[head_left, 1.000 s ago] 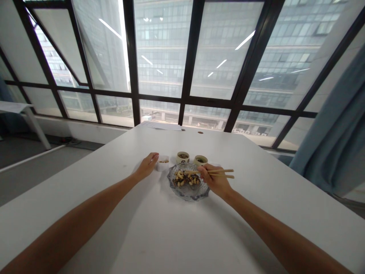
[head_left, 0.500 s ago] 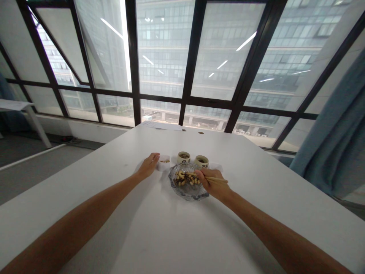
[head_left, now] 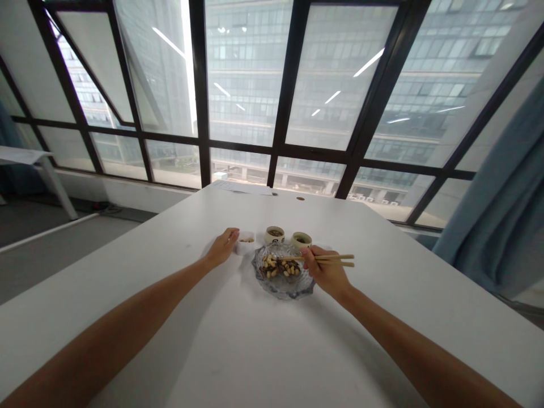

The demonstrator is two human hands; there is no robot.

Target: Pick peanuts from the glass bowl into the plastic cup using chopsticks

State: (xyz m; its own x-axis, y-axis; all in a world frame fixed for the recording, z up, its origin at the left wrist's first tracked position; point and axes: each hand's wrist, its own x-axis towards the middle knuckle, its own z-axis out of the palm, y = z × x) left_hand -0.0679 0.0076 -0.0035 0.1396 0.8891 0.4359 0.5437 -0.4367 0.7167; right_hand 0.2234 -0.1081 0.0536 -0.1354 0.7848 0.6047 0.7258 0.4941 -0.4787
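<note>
My right hand (head_left: 327, 273) is closed round a pair of wooden chopsticks (head_left: 340, 258). They point left, with their tips among the peanuts and dark dried strips (head_left: 280, 267) in a clear glass dish (head_left: 284, 292). At the dish's left, my left hand (head_left: 223, 247) has its fingertips and thumb against the near-left side of a small white bowl (head_left: 245, 247), which holds a few pale pieces. Two cream cups with dark characters stand behind the dish: the left cup (head_left: 275, 234) has dark contents, and the right cup (head_left: 301, 239) is partly behind my right hand.
All this stands on a long white table (head_left: 238, 345). Paper sheets (head_left: 246, 187) lie at its far end, near a round brown spot (head_left: 300, 198). Windows (head_left: 246, 73) rise beyond, and a blue curtain (head_left: 488, 209) hangs at the right.
My right hand has shifted slightly right, and the chopsticks now lie flatter, their back ends reaching further right. My left hand stays at the white bowl.
</note>
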